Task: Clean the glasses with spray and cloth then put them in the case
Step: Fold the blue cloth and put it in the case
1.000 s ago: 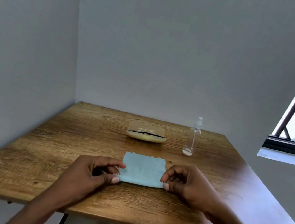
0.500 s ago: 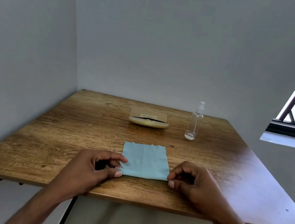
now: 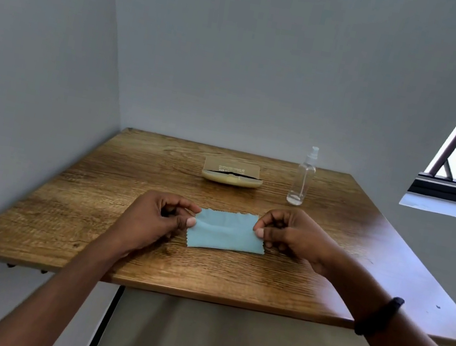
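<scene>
Both hands pinch the pale blue, zigzag-edged cleaning cloth [image 3: 225, 231] by its side edges, left hand [image 3: 151, 220] and right hand [image 3: 291, 239], thumb against forefinger, apparently folding it on the wooden table [image 3: 92, 210]. One clear spray bottle [image 3: 302, 177] stands beside one tan open glasses case [image 3: 232, 172], the dark glasses seemingly inside it.

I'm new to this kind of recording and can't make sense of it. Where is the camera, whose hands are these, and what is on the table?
There is no machine here. The camera sits on a person's head, looking forward and down. The left hand and right hand each pinch a side edge of a light blue cloth, which lies on a wooden table. Farther back lie a tan glasses case, slightly open, and a clear spray bottle, standing upright to its right. The glasses themselves are not clearly visible.
</scene>
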